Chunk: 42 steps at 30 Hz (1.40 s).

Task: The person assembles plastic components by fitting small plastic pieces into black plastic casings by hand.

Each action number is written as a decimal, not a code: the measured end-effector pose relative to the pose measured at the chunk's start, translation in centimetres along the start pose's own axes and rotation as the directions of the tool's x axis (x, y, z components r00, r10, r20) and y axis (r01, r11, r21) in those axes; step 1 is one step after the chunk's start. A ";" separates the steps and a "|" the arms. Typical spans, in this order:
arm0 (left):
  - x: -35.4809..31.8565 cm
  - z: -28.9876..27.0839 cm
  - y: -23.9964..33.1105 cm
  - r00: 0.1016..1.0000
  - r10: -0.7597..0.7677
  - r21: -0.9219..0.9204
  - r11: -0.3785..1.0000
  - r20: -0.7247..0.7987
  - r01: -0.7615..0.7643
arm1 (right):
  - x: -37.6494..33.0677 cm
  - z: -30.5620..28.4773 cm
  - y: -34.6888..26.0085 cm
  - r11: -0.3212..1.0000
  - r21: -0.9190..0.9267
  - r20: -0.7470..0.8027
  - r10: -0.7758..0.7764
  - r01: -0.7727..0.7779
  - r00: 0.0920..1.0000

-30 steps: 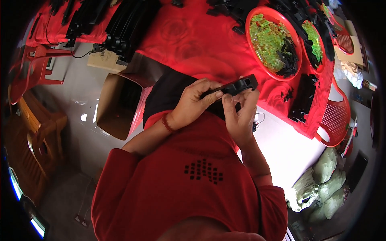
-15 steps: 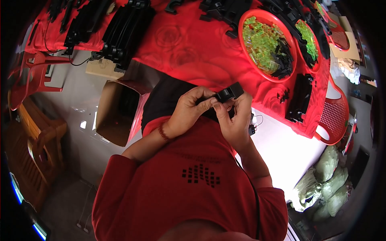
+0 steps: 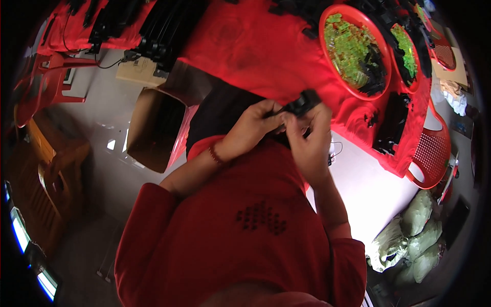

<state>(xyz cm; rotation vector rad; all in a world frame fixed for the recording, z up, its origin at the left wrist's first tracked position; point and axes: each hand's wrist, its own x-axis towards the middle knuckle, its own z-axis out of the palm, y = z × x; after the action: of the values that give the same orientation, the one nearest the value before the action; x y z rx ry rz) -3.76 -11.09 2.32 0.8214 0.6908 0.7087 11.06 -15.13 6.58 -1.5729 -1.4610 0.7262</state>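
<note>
In the head view, between the left hand [image 3: 251, 127] and the right hand [image 3: 312, 143], a motion-blurred black part [image 3: 302, 104] sat in a narrow two-handed grip closed around it, so work on it looked unfinished, though how much was left could not be told. Up and right of the grip, on the bench [image 3: 245, 53] draped in faintly rose-patterned red, a smooth-rimmed red basin [image 3: 328, 60] held many glossy, translucent yellow-green pieces [image 3: 343, 48] and small black bits [image 3: 372, 71], seemingly awaiting use; up and left lay long, dark strips [image 3: 164, 33], perhaps done.
</note>
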 end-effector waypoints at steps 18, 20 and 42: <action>0.3 -3.7 3.9 0.936 -0.175 0.027 0.984 0.304 0.175 | 3.5 -2.8 -0.7 0.932 0.272 -0.083 0.270 -0.239 0.959; 0.5 -4.0 4.3 0.942 -0.120 0.117 0.989 0.312 0.087 | 3.6 -3.6 0.0 0.954 0.227 -0.113 0.227 -0.198 0.967; 1.4 0.1 2.9 0.952 0.208 -0.381 0.881 -0.223 -0.281 | -1.4 2.0 1.5 0.955 0.292 -0.062 -0.036 0.053 0.997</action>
<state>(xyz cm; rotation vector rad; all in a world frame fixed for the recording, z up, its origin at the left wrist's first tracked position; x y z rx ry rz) -3.67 -8.61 4.45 0.4635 0.5697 1.1254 9.88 -16.10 4.16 -1.3187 -1.2778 0.8249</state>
